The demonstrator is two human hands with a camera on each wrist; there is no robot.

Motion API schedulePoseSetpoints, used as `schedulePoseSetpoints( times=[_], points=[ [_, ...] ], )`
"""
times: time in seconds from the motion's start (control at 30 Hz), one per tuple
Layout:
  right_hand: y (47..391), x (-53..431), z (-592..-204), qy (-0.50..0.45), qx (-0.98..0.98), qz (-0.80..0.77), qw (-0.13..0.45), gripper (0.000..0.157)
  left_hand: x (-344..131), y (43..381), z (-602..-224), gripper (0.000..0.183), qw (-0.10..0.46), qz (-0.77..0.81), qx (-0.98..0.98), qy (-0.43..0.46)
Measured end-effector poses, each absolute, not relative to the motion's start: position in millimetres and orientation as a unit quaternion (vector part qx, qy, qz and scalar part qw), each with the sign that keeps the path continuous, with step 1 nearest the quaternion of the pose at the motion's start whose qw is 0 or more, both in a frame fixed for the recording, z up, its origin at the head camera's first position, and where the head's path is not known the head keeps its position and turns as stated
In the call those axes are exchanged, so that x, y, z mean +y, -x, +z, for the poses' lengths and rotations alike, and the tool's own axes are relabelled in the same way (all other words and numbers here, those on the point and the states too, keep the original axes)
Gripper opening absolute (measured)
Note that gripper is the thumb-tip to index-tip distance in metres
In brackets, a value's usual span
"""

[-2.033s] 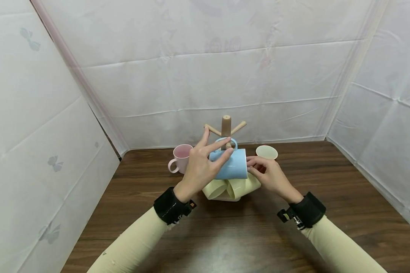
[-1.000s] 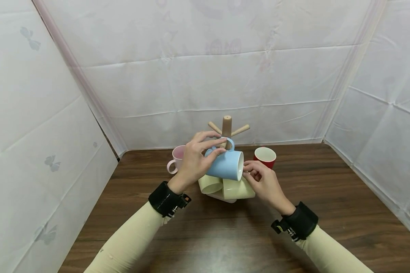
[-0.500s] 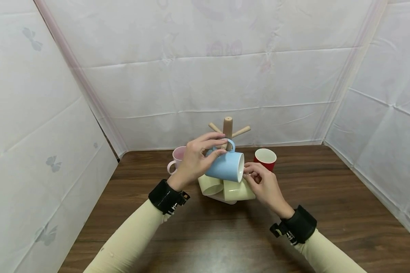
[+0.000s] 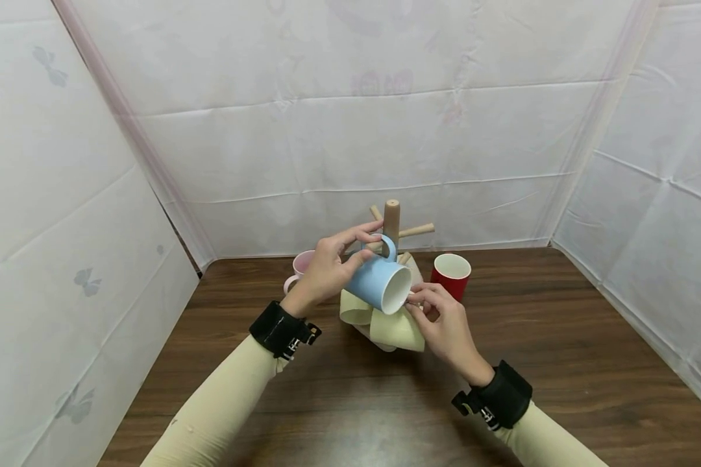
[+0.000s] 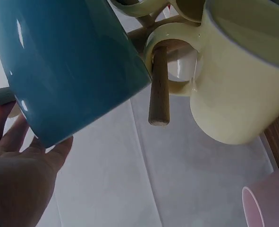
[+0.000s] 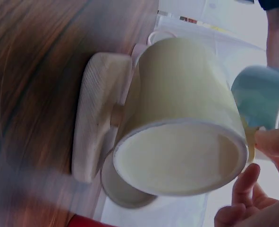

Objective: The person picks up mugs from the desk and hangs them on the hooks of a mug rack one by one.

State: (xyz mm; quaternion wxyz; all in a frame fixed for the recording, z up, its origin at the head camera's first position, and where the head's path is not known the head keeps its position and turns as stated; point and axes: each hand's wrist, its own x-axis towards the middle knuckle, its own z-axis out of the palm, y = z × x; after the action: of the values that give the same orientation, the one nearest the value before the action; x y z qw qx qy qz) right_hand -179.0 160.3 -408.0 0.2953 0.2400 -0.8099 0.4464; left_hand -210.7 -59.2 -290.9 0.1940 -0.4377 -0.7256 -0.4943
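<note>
A wooden mug rack [image 4: 392, 224] with side pegs stands on the table. A light blue mug [image 4: 368, 280] hangs tilted by its handle on an upper peg, its mouth toward lower right. My left hand [image 4: 327, 263] is at that handle, thumb and fingertips pinching the peg end beside it. Below hang two pale yellow mugs; the nearer yellow mug [image 4: 398, 329] has its handle between the thumb and fingers of my right hand [image 4: 446, 324]. In the right wrist view this yellow mug [image 6: 181, 80] shows its mouth. The other yellow mug [image 4: 355, 309] hangs at left.
A pink mug [image 4: 301, 263] stands behind my left hand, partly hidden. A red mug [image 4: 451, 285] with a white inside stands at right. The brown wooden table [image 4: 350, 415] meets white cloth walls [image 4: 350, 143] at the back and sides.
The rack has turned, its pegs swinging round. The blue mug's mouth has swung toward the front, and the nearer yellow mug has shifted left. Both hands have moved left along with them.
</note>
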Motion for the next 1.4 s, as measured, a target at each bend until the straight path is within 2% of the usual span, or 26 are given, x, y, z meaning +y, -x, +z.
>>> schedulePoseSetpoints(
  times=[0.33, 0.53, 0.73, 0.97, 1.4],
  points=[
    [165, 146, -410, -0.249, -0.802, 0.443, 0.314, 0.024, -67, 224, -292, 0.019, 0.084, -0.543, -0.705, 0.449],
    [161, 137, -414, -0.255, -0.809, 0.441, 0.293, 0.031, -76, 232, -290, 0.023, 0.102, -0.524, -0.713, 0.454],
    [156, 126, -417, -0.269, -0.810, 0.439, 0.282, 0.036, -80, 237, -293, 0.025, 0.094, -0.533, -0.729, 0.419],
    [153, 109, -418, -0.280, -0.812, 0.433, 0.274, 0.045, -86, 239, -294, 0.025, 0.119, -0.525, -0.750, 0.384],
    [156, 88, -417, -0.275, -0.829, 0.403, 0.272, 0.050, -92, 240, -287, 0.028, 0.133, -0.492, -0.793, 0.333]
  ],
)
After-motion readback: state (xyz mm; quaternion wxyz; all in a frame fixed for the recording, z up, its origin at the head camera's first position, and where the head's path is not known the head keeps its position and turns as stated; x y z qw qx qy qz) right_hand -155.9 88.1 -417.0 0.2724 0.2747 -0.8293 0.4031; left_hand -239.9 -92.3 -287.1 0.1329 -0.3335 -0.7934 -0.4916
